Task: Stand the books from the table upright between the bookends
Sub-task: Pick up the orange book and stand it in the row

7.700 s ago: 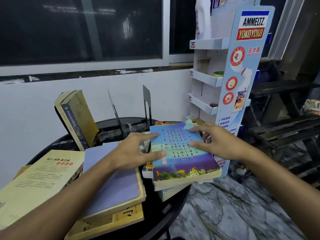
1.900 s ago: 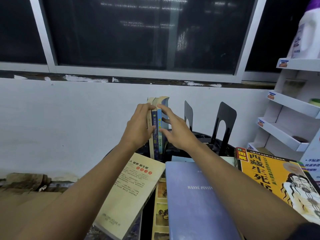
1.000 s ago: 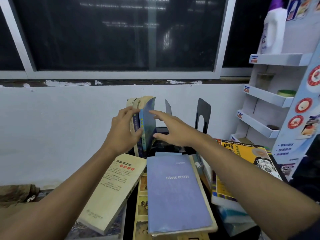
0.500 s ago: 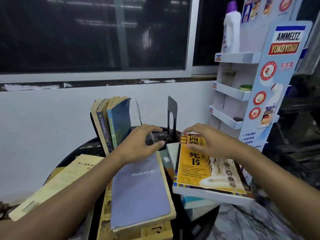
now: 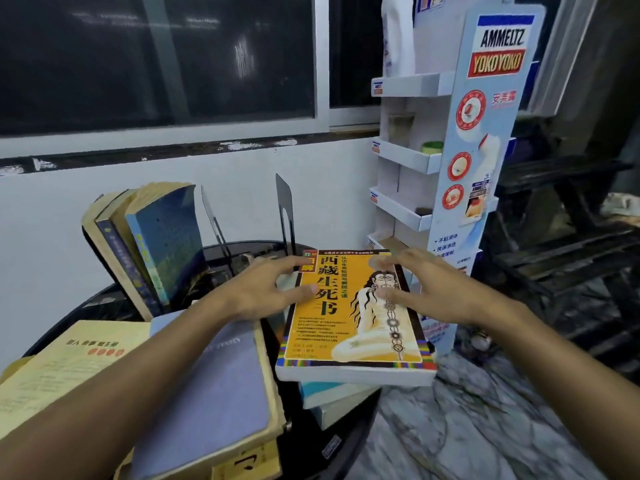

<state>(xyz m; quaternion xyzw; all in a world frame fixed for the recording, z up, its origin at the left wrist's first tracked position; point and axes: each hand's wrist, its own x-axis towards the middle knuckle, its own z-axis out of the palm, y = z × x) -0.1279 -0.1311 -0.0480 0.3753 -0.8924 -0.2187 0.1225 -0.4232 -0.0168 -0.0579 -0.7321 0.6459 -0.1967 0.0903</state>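
The orange book (image 5: pixel 353 317) lies flat on top of a stack (image 5: pixel 332 393) at the right edge of the surface (image 5: pixel 311 455), jutting out over the floor (image 5: pixel 467 427). The left hand (image 5: pixel 256 292) lies spread on the cover at its left edge and the right hand (image 5: pixel 440 296) at its right. Neither looks closed in a grip. A careless lift may drag the stack off the rim. At the back, the leaning books (image 5: pixel 152 247) tilt beside the bookends (image 5: pixel 285 216) and could slump if jostled.
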